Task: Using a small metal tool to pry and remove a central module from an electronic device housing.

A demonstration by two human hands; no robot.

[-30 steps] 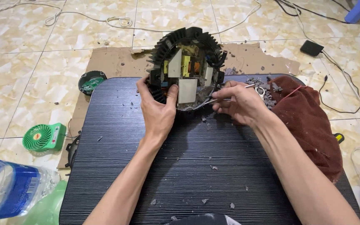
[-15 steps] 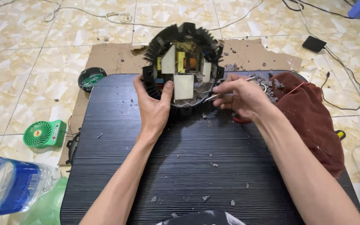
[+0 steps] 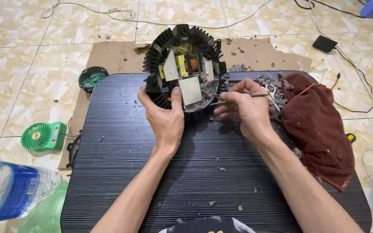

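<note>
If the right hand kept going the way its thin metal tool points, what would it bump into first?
Probably the white block inside the round black finned housing; the right hand aims its tool leftward there, though depth is unclear.

A black ribbed surface (image 3: 186,172) carries a round finned housing (image 3: 182,64), a dark red cloth (image 3: 320,125) and scattered grey chips (image 3: 221,169).

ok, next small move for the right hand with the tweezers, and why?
Probably ease the tweezers further into the finned housing: the tips sit at its open edge by the white block, the right hand pinches them, and the left hand steadies the rim.
</note>
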